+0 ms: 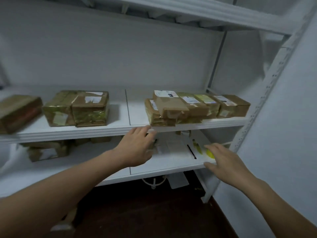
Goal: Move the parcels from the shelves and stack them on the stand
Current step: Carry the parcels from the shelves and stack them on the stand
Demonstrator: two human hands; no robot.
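Note:
Brown cardboard parcels sit on the white middle shelf point(72, 133): a row of several taped ones point(197, 104) at the right, a pair point(77, 109) left of centre, and one point(17, 112) at the far left. On the lower shelf point(164, 166) lies a flat white parcel point(178, 146) with a black line and yellow marks. My left hand point(137, 146) reaches over its left side, fingers apart, holding nothing. My right hand point(224, 162) hovers at its right edge, fingers spread, empty. The stand is out of view.
More brown parcels point(46, 150) sit on the lower shelf at the left, partly hidden under the shelf above. A white upright post point(267, 93) and a wall close in on the right. Below the shelves is a dark floor point(145, 212) with a white object.

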